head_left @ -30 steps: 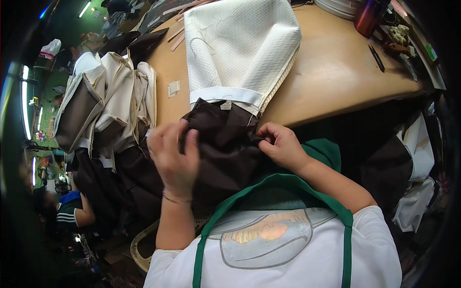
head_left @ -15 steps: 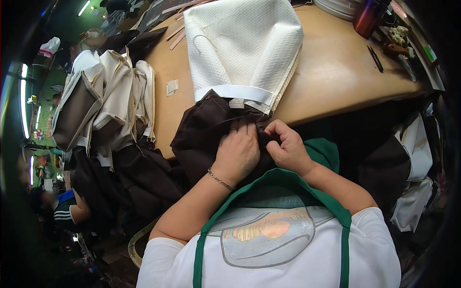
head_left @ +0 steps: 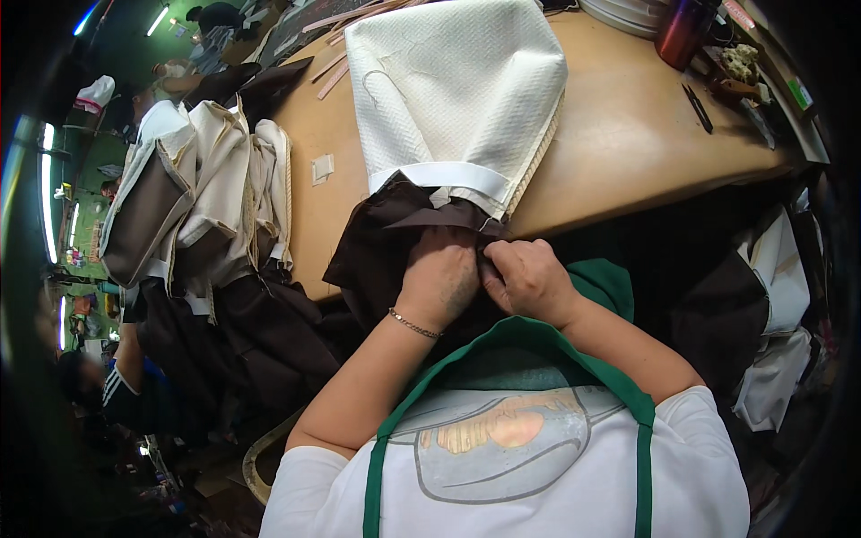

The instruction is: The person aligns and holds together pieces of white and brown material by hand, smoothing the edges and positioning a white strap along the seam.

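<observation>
A white textured fabric piece (head_left: 457, 81) lies on the table, with a white band (head_left: 457, 177) across its near end. Dark brown fabric (head_left: 372, 238) joins that end and hangs over the table's edge. My left hand (head_left: 441, 276) rests on the brown fabric, its fingers tucked beneath a raised fold and hidden. Beside it my right hand (head_left: 534, 280) is closed, thumb and curled fingers pinching the brown fabric close to the seam corner. A loose thread lies on the white piece.
On the left hangs a stack of similar beige-and-brown sewn pieces (head_left: 202, 188). A dark red tumbler (head_left: 686, 36), black thread snips (head_left: 698, 108) and a small tray (head_left: 740, 67) stand far right. Pinkish strips (head_left: 334, 79) lie at the back left. A co-worker's arm (head_left: 128, 359) shows lower left.
My left fingers have slid deeper under the brown fold, which now covers them. My right hand has turned over and moved slightly nearer the left. The white piece has barely shifted.
</observation>
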Available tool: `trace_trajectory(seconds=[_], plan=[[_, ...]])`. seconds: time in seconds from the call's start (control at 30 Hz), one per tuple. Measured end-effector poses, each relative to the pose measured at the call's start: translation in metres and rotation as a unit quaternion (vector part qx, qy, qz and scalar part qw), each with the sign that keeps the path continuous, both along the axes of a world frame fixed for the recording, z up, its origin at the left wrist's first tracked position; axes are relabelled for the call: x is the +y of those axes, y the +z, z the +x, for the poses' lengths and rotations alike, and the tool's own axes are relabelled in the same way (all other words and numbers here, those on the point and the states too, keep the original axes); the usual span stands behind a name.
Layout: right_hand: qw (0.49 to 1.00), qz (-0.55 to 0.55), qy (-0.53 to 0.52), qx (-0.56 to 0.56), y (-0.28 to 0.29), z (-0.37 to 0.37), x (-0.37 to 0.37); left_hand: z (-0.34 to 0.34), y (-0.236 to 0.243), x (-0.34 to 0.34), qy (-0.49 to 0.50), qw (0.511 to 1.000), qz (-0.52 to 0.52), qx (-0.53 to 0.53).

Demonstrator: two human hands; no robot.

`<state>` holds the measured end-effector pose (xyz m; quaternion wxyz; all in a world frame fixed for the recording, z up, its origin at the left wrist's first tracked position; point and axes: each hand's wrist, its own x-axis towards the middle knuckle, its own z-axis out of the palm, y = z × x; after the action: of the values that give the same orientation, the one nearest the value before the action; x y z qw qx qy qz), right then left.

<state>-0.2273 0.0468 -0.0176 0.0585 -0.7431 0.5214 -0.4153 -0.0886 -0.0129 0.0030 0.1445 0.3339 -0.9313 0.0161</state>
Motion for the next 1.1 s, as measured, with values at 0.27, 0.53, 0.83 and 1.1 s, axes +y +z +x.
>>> trace_trajectory(seconds=[0.27,0.53,0.83,1.1], plan=[[0.991,0.067,-0.106,0.05,-0.02,-0.012,0.002,-0.006,0.029,-0.006,-0.063,0.989,-0.001,-0.133],[0.969,0.07,-0.13,0.198,0.006,-0.013,-0.007,-0.004,0.004,-0.025,-0.135,0.929,-0.2,-0.28],[0.974,0.105,-0.032,0.199,0.016,0.0,-0.002,-0.014,-0.02,-0.017,0.004,0.985,0.083,0.152],[0.985,0.091,0.011,-0.144,-0.02,0.038,-0.006,0.014,0.018,0.008,-0.081,0.791,0.457,0.398]])
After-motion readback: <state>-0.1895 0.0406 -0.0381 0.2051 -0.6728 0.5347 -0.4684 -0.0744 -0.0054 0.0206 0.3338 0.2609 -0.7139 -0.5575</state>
